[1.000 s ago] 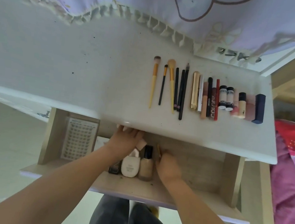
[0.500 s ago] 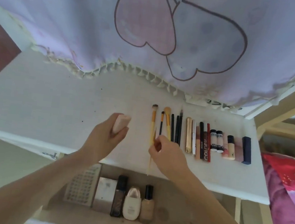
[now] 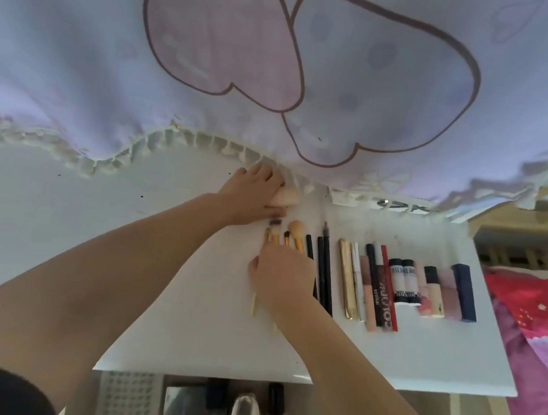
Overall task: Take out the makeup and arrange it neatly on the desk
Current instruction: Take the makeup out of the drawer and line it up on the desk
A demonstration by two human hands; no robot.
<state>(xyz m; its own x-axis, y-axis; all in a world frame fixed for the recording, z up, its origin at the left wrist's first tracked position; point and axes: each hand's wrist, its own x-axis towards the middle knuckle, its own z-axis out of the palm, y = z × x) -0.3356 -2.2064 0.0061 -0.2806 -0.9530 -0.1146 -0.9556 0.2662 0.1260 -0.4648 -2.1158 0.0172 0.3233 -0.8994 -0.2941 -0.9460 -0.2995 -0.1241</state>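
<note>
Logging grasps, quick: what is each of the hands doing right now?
Left hand: holds the pink makeup sponge on the desk.
Right hand: pinches a thin brush.

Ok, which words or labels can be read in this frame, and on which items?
"COLOR": white letters along the slim red tube.
"xinjilai", roughly: small print on the pink tube beside it, uncertain.
Labels on the two small white black-capped bottles: too blurred.
Nothing else is readable.
</note>
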